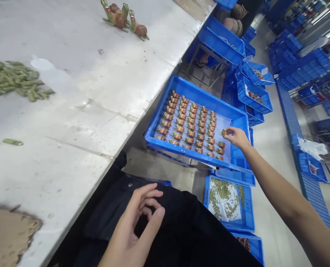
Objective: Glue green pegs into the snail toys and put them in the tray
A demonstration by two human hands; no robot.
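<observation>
Small snail figurines [191, 127] with brown shells stand in rows inside a large blue crate [238, 118], on a pale liner. Over the right part of that crate, my right hand [235, 137] pinches one snail figurine [224, 132] between thumb and fingertips, just beyond the end of a row. My left hand [141, 222] hovers above my dark-clothed lap, fingers loosely curled and thumb apart, with nothing in it. A few more snail figurines [139, 29] stand on the white table [98, 92] at its far side.
Loose green pieces [12, 79] are heaped at the table's left, with one green piece [13, 142] apart. Torn cardboard [9, 235] lies at the near corner. Below the crate, a blue bin [228, 204] holds small green parts. More blue bins [253, 92] stand behind, near a seated person.
</observation>
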